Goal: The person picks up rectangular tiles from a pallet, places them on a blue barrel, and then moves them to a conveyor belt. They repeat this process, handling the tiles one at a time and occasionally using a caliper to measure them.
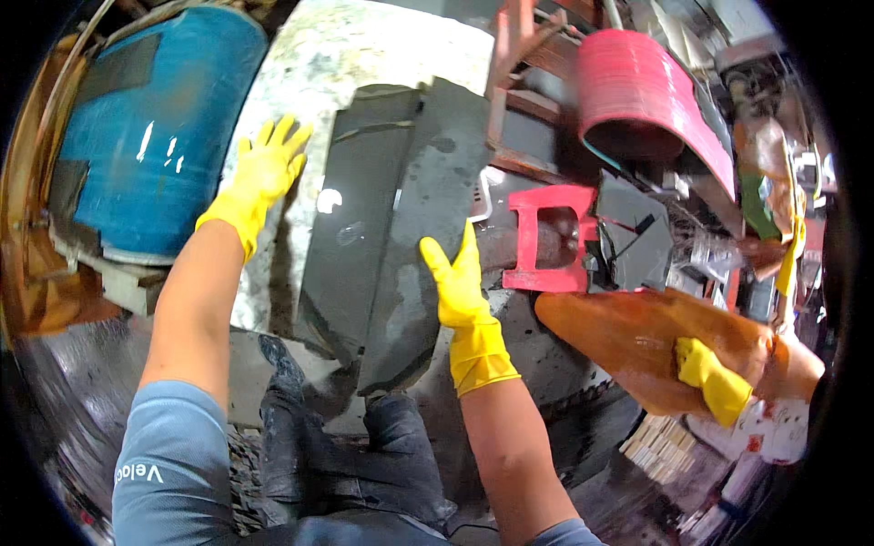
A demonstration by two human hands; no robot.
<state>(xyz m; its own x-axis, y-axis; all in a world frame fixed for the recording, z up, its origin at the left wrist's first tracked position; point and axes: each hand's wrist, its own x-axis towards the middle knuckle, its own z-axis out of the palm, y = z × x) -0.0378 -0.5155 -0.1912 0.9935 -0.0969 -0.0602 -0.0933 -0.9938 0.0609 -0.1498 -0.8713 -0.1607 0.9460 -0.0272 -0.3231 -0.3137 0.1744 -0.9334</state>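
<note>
Two long dark grey flat pieces with angled ends lie side by side, partly overlapping, on a white speckled surface in front of me: a glossy left piece [350, 237] and a duller, stained right piece [423, 209]. My left hand [259, 177], in a yellow rubber glove, is open with fingers spread over the white surface [373, 41], left of the pieces. At the right piece's right edge is my right hand [462, 289], also yellow-gloved. Its thumb and a forefinger stand apart; the other fingers are hidden. Whether it touches that edge I cannot tell.
A large blue curved drum-like form [159, 136] stands at the left. To the right are a pink cylinder [637, 91], a pink frame [551, 238] and a rusty metal frame [505, 91]. Another person in an orange apron [628, 341], with a yellow-gloved hand [712, 380], is close at right.
</note>
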